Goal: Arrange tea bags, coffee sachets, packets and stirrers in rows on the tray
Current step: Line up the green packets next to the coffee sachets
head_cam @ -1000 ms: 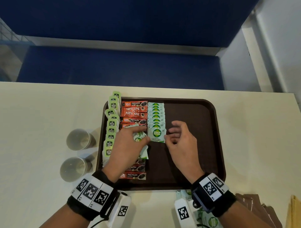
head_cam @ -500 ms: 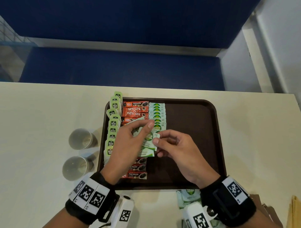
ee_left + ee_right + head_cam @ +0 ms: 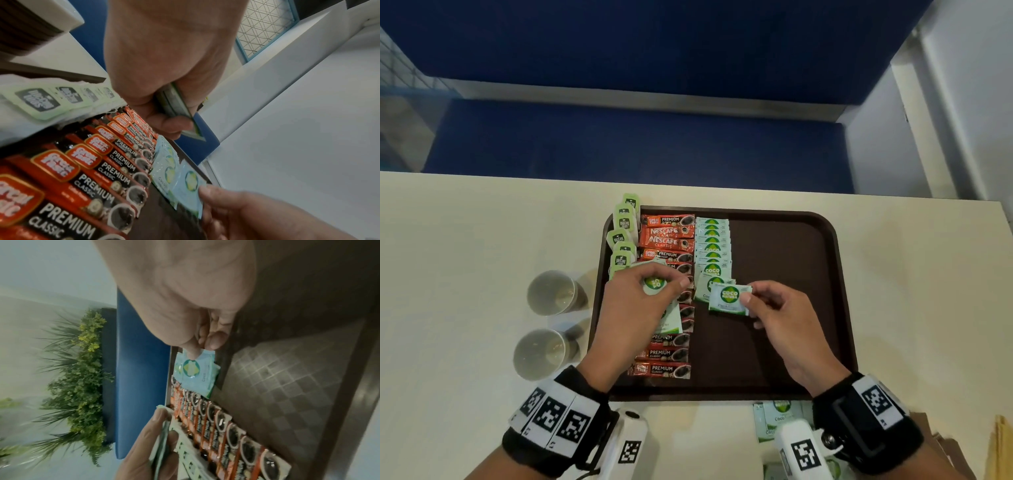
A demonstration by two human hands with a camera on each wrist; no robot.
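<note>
A dark brown tray [image 3: 791,246] holds three columns: green-tagged tea bags [image 3: 624,236] on the left rim, red coffee sachets [image 3: 667,236], and white-green Coco packets [image 3: 711,243]. My left hand [image 3: 640,301] hovers over the coffee column and grips a small stack of Coco packets [image 3: 655,284] [image 3: 176,100]. My right hand [image 3: 774,308] pinches a single Coco packet [image 3: 729,298] [image 3: 195,369] by its right edge, just above the near end of the Coco column. No stirrers show on the tray.
Two paper cups [image 3: 549,291] [image 3: 541,353] stand on the cream table [image 3: 465,240] left of the tray. More Coco packets [image 3: 774,416] lie at the table's near edge, brown items [image 3: 941,445] at the near right. A blue bench [image 3: 637,144] lies beyond.
My right hand has drawn one Coco packet off the left hand's stack and carried it right, toward the near end of the Coco column. The left hand stayed over the coffee sachets.
</note>
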